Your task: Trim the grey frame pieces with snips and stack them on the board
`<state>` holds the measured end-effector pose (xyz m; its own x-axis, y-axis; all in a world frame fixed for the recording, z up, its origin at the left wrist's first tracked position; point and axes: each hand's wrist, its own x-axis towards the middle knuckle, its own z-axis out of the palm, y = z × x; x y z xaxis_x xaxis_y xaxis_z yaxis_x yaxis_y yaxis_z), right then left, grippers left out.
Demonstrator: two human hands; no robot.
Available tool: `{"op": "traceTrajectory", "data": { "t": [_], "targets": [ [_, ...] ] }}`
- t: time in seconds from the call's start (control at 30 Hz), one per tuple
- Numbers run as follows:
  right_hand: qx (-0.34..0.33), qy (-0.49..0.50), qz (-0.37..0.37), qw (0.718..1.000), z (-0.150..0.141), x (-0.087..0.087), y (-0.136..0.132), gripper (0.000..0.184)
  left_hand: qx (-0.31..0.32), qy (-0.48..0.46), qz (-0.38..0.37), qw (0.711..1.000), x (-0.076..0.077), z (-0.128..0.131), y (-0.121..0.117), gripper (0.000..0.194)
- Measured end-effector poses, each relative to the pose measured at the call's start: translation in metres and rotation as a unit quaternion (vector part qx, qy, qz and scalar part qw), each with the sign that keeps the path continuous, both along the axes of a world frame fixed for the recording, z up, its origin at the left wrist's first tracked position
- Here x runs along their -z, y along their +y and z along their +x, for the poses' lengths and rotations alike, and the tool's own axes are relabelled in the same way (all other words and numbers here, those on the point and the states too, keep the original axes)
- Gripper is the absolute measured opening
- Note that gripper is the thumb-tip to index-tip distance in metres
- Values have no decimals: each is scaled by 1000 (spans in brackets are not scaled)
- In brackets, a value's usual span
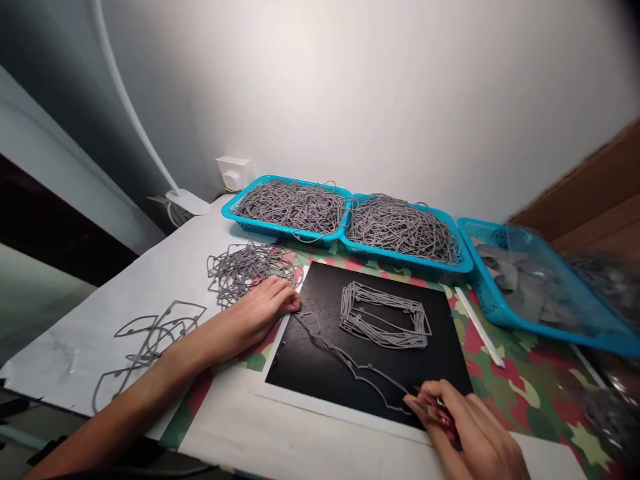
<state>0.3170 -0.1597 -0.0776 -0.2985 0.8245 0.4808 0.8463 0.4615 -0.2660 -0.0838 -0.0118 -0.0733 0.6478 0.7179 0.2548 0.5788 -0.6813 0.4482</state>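
Note:
My left hand [277, 300] is pinched closed at the left end of a thin grey loop [345, 360], which looks like a gasket strip. This loop stretches slantwise over a black board [320, 287] towards my right hand [465, 427]. Closed fingers of my right hand hold a small red-handled tool [445, 423], its kind mostly hidden by the hand. The tool's tip is by the loop's right end; whether it grips the loop I cannot tell. On the board's upper part lies a neat stack of grey rectangular loops [385, 317].
Two blue baskets [280, 233] [400, 253] heaped with grey loops stand along the wall. A third blue basket [480, 287] holds clear plastic bags. Tangled loops [245, 267] and looser ones [155, 333] lie at left. A white strip [480, 327] lies right of the board. A lamp base [187, 201] stands behind.

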Motion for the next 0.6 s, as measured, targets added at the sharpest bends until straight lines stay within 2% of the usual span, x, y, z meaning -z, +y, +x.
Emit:
{"op": "traceTrajectory", "data": {
  "t": [0.1, 0.17, 0.27, 0.37, 0.47, 0.6],
  "targets": [
    [41, 11, 7, 999, 0, -8, 4, 30, -28, -11, 33, 999, 6, -11, 7, 30],
    [67, 25, 2, 997, -3, -7, 4, 33, -53, -15, 58, 997, 4, -20, 11, 29],
    [81, 41, -20, 996, -3, 0, 3, 29, -93, -5, 81, 992, -5, -27, 12, 23],
    [80, 57, -32, 995, -1, 6, 2, 21, -109, -13, 83, 990, -17, -17, 4, 17],
    [78, 69, -35, 994, 1, 8, 2, 21, -67, -36, 75, 994, -24, 9, -9, 12],
    [46, 61, -50, 996, 0, 4, 3, 13, 35, -30, 73, 996, -21, 47, -21, 11]
  ]
}}
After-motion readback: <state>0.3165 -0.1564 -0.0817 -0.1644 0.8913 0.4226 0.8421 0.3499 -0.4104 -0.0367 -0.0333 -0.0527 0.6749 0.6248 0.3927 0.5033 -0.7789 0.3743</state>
